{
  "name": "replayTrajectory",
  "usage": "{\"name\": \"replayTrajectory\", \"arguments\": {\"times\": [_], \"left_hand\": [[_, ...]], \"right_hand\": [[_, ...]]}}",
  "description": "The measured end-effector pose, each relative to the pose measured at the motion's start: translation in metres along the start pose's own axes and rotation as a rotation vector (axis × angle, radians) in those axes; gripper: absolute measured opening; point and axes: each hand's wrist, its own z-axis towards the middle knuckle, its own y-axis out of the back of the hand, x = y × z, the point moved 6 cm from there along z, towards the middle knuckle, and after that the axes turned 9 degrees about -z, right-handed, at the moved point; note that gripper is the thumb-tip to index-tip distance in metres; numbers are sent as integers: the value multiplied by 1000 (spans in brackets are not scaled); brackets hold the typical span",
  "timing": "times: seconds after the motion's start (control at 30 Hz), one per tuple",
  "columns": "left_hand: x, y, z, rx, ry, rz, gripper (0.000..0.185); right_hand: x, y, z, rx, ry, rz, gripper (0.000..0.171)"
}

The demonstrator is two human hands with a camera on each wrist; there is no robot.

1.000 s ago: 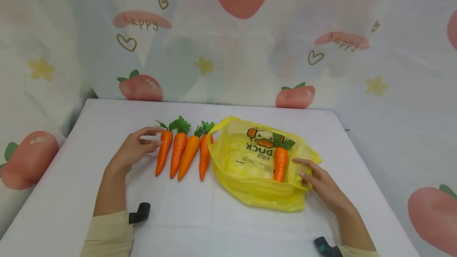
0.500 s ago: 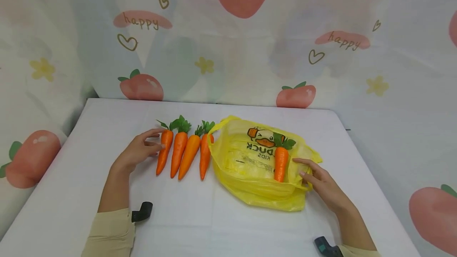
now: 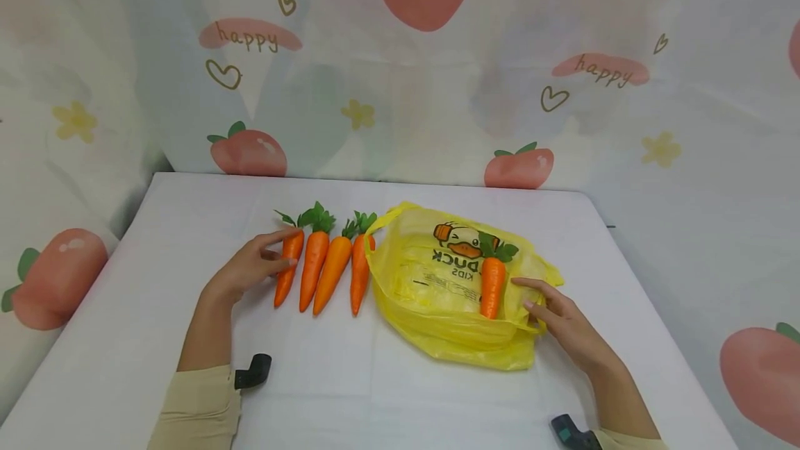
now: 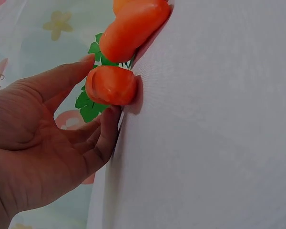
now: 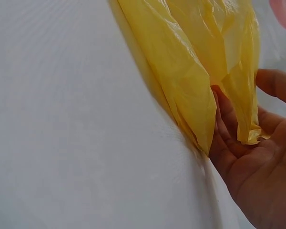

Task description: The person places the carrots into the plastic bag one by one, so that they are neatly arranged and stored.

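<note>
Carrot (image 3: 288, 267), leftmost of four lying side by side on the table (image 3: 156, 283) just left of the yellow bag (image 3: 437, 297), sat between the thumb and fingers of the left hand (image 3: 246, 271), which had closed loosely around its thick end but not lifted it. Right hand (image 3: 556, 318) lay relaxed with straight fingers at the bag's rim, beside a fifth carrot (image 3: 492, 285) resting on the bag. Judgement: firm the pinch near the crown before raising, lift clear of the neighbouring carrot (image 3: 313, 269), and have the right hand spread the bag mouth.
</note>
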Motion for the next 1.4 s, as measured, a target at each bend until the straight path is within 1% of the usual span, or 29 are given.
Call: {"name": "replayTrajectory", "arguments": {"times": [0.1,0.27,0.37,0.6,0.73,0.83,0.93,1.07,1.27,1.4], "left_hand": [[-1,-1,0,0,-6,19,59],[-3,-1,1,-25,2,48,62],[-3,0,1,-39,2,51,63],[0,2,2,-53,-22,42,63],[1,5,1,-94,-20,53,64],[2,8,0,-128,-6,63,66],[1,9,-2,-139,7,61,66],[-3,10,-7,-144,6,73,65],[-15,13,-15,-158,6,89,64],[-29,12,-18,-155,-31,91,64]], "right_hand": [[1,1,-1,-4,7,14,44],[1,3,0,-4,12,16,44],[1,3,0,-8,12,9,44],[-1,3,0,-10,6,3,44],[-1,2,0,-9,7,5,44],[-1,1,1,-6,14,6,44],[0,1,1,-2,22,9,43],[-1,1,1,2,24,18,43],[-2,0,1,4,12,22,44],[1,1,1,5,6,13,44]]}}
